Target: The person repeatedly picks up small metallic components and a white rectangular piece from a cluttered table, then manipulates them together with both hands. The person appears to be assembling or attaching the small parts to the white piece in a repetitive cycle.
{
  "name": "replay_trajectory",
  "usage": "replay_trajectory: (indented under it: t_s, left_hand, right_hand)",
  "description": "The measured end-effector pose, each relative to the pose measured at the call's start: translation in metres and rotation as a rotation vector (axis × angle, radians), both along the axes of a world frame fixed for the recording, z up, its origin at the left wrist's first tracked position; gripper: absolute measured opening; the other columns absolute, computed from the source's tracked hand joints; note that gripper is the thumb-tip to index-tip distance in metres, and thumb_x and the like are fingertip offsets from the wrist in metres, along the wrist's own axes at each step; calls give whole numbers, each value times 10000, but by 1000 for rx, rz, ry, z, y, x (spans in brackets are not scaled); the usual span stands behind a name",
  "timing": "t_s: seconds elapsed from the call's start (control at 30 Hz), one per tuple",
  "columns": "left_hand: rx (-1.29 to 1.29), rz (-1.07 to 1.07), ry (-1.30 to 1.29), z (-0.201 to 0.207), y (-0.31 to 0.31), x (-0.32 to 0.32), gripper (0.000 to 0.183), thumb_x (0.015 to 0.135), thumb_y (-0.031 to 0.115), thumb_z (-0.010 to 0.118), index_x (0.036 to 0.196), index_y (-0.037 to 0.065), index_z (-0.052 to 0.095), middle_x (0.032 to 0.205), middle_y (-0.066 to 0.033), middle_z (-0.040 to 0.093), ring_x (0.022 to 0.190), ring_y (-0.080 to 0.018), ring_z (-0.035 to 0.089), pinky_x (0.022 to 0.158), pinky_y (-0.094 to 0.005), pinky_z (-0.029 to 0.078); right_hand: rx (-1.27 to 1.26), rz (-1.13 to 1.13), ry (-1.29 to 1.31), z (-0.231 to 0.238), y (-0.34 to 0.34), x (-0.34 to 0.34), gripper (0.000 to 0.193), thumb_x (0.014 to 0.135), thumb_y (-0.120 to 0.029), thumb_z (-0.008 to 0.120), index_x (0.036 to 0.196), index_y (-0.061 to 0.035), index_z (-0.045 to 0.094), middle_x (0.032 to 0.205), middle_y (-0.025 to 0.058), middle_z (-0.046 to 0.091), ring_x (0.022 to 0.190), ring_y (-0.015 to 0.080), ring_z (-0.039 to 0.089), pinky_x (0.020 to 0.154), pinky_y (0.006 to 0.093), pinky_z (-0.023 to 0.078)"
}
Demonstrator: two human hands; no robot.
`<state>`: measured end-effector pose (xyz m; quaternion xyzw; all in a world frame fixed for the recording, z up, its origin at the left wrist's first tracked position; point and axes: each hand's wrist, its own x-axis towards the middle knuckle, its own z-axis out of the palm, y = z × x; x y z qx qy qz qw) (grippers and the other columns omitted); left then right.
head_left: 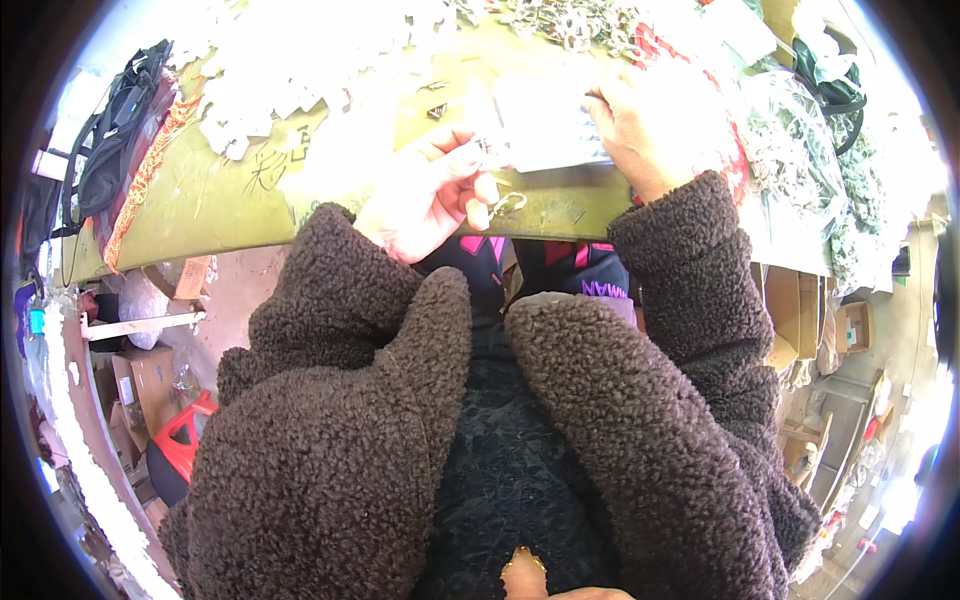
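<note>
Over the near edge of the yellow-green table [215, 215], my left hand [432, 188] is closed with its fingers curled. Its thumb and forefinger pinch something small and shiny, too washed out by glare to name. To its right, my right hand [637, 128] grips the right side of a flat white packet [560, 140], whose surface is lost in bright light. The packet's left end comes close to my left fingertips; whether they touch it I cannot tell. A pale loop-shaped piece [510, 203] shows just below the left fingers.
White pieces [235, 115] are heaped at the far left, and metal-looking links [580, 22] at the far middle. A black bag [120, 110] and orange cord [150, 185] lie at the left edge. Clear bags [795, 140] stand right. Cardboard boxes [145, 385] sit below.
</note>
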<state>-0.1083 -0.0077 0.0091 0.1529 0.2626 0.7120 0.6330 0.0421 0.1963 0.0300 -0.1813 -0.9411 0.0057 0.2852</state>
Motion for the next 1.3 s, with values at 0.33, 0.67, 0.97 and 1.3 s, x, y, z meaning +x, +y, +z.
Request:
replay_trajectory:
  t_s: [0.33,0.67,0.97,1.3]
  left_hand:
    - [-6,-25,19,-2,0,-1,257,914,70,504,1158,-9,487,1023,-207,616,619,-173,601,507,-289,535]
    - [-2,-47,19,-1,0,-2,219,912,76,523,1118,7,507,893,-145,631,618,-165,615,501,-294,541]
    - [57,-96,54,6,1,-2,197,924,93,511,1092,-10,512,930,-137,635,633,-140,610,504,-276,540]
    - [18,-75,77,1,0,-1,146,926,81,506,1042,-8,522,862,-81,612,672,-148,618,534,-261,537]
  right_hand:
    - [-213,-80,13,-4,-2,1,57,832,-70,573,857,-22,592,805,116,583,776,271,579,696,340,461]
    - [-65,51,-64,-7,5,0,152,863,-130,546,974,-35,591,826,129,614,740,257,603,670,351,482]
    - [-343,74,4,18,-38,-1,144,874,-129,594,948,-6,600,826,138,633,753,244,615,661,314,476]
    - [-347,320,221,17,-90,-12,104,838,-64,627,920,1,623,706,84,621,638,204,615,593,307,485]
